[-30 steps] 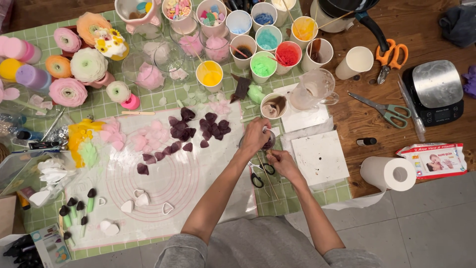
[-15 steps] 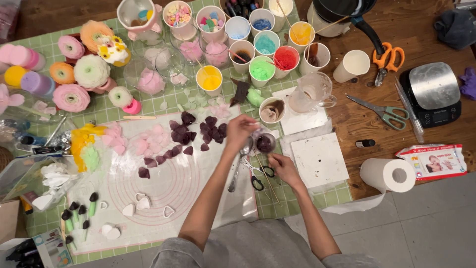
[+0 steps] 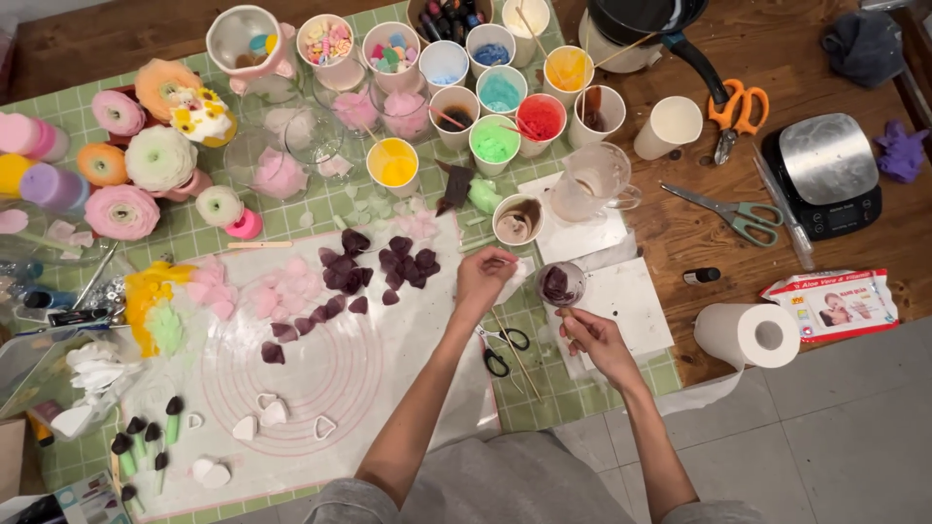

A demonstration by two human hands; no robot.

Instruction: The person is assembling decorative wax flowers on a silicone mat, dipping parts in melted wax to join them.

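Note:
My left hand (image 3: 483, 278) hovers over the white silicone mat (image 3: 320, 388), fingertips pinched on a small pale piece I cannot make out clearly. My right hand (image 3: 590, 340) is just below a small clear cup of dark purple wax (image 3: 560, 284) and pinches what looks like a thin stick. Dark purple petals (image 3: 379, 272) lie in a cluster on the mat, left of my left hand. Small black-handled scissors (image 3: 500, 349) and a wooden skewer (image 3: 519, 364) lie between my arms.
Paper cups of coloured wax (image 3: 495, 141) crowd the back. Wax flowers (image 3: 160, 155) sit at the left, pink petals (image 3: 282, 291) on the mat. To the right are a glass jug (image 3: 594, 180), orange scissors (image 3: 733, 112), green scissors (image 3: 738, 213), a scale (image 3: 825, 175) and a paper towel roll (image 3: 752, 335).
My left hand has drawn away to the left from the purple cup. My right hand stays just below the cup.

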